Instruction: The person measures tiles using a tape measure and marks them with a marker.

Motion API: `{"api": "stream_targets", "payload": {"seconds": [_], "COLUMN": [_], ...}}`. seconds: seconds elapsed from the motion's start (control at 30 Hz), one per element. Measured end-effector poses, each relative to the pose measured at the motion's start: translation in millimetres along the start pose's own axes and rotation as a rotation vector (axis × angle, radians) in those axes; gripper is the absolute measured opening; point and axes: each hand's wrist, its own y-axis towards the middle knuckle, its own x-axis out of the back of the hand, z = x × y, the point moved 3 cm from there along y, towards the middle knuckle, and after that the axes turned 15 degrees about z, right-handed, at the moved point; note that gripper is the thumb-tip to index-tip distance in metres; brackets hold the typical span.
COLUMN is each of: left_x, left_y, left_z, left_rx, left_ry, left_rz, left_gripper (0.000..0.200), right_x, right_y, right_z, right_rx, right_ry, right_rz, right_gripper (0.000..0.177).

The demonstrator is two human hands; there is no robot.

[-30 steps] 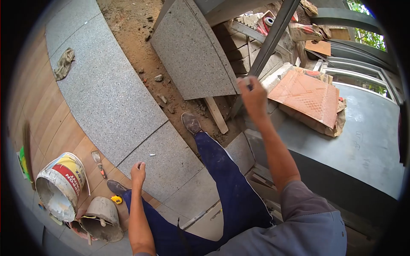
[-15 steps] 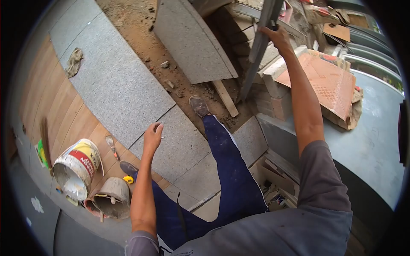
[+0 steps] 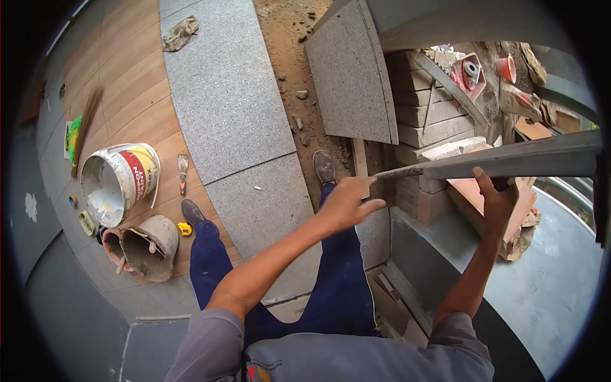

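A long grey metal bar (image 3: 515,157) lies almost level across the right side of the view. My right hand (image 3: 496,198) is closed on its underside, thumb up against the edge. At the bar's narrow, dirt-covered left end, my left hand (image 3: 349,204) has its fingertips close to the tip and its thumb spread away; whether they touch is unclear. Below the bar, a reddish tile (image 3: 468,202) rests on crumpled paper on a grey ledge (image 3: 534,293). Left of my hands, a small white stick (image 3: 258,188) lies on the speckled paving (image 3: 235,121).
A paint bucket (image 3: 143,169), a mortar-stained bucket (image 3: 162,245), a scraper (image 3: 183,175) and a yellow tape measure (image 3: 184,228) are at the left. A speckled slab (image 3: 353,76) leans ahead beside stacked blocks (image 3: 433,114). A cloth (image 3: 181,34) lies on the paving.
The bar has swung from steep to nearly level, its near end now by my left hand. My right hand has come lower with it, and my left hand has reached right. The view has turned.
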Motion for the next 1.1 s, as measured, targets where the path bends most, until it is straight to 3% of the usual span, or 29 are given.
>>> {"api": "stream_targets", "payload": {"seconds": [0.1, 0.2, 0.3, 0.37, 0.4, 0.5, 0.53, 0.57, 0.6, 0.67, 0.7, 0.73, 0.77, 0.8, 0.87, 0.93, 0.97, 1.07, 1.1], "left_x": [1, 12, 51, 101, 127, 223, 251, 288, 309, 363, 384, 396, 400, 403, 397, 392, 392, 382, 374], "left_y": [4, 4, 7, 4, 5, -3, -14, -19, -19, -17, -14, -10, -6, -1, 11, 23, 28, 60, 70], "left_z": [-74, -121, -134, -141, -136, -114, -114, -109, -93, -35, -2, 32, 59, 84, 146, 215, 256, 346, 370], "left_rx": [-0.164, -0.267, -0.319, -0.397, -0.356, -0.171, -0.150, -0.062, -0.138, 0.008, 0.003, 0.001, -0.026, -0.056, -0.056, -0.031, 0.102, 0.223, 0.137], "left_ry": [0.091, 0.154, 0.147, 0.255, 0.275, 0.075, 0.113, -0.039, 0.097, 0.327, 0.228, 0.127, 0.022, -0.082, -0.200, -0.229, -0.222, -0.276, -0.266], "left_rz": [-0.104, -0.319, -0.501, -0.702, -0.720, -0.788, -0.843, -0.874, -1.019, -1.029, -1.017, -0.999, -0.984, -0.969, -0.889, -0.784, -0.827, -0.870, -0.861], "left_gripper": [0.084, 0.080, 0.063, 0.044, 0.049, 0.072, 0.075, 0.068, 0.070, 0.071, 0.068, 0.065, 0.062, 0.059, 0.054, 0.049, 0.046, 0.052, 0.047], "right_x": [12, 14, 5, -12, -24, -92, -113, -136, -167, -245, -287, -319, -361, -395, -461, -507, -521, -561, -571], "right_y": [-30, -52, -42, -20, -10, -3, 18, 39, 49, 44, 25, 9, -7, -20, -47, -57, -57, -42, -32], "right_z": [60, 131, 205, 267, 291, 313, 296, 271, 237, 150, 104, 66, 12, -28, -109, -151, -165, -199, -211], "right_rx": [0.083, 0.105, 0.226, 0.418, 0.570, 0.623, 0.619, 0.594, 0.557, 0.481, 0.382, 0.212, 0.251, 0.206, 0.227, 0.239, 0.236, 0.197, 0.152], "right_ry": [-0.001, -0.016, -0.004, -0.066, -0.119, -0.133, -0.126, -0.117, -0.114, -0.124, -0.080, -0.176, -0.055, -0.113, -0.115, -0.065, -0.069, -0.064, -0.057], "right_rz": [0.009, 0.008, 0.125, 0.131, 0.097, 0.107, 0.162, 0.224, 0.286, 0.419, 0.429, 0.645, 0.653, 0.807, 0.807, 0.832, 0.883, 1.048, 1.114], "right_gripper": [0.039, 0.043, 0.038, 0.032, 0.033, 0.034, 0.035, 0.036, 0.038, 0.044, 0.054, 0.057, 0.055, 0.060, 0.059, 0.057, 0.054, 0.048, 0.046]}}
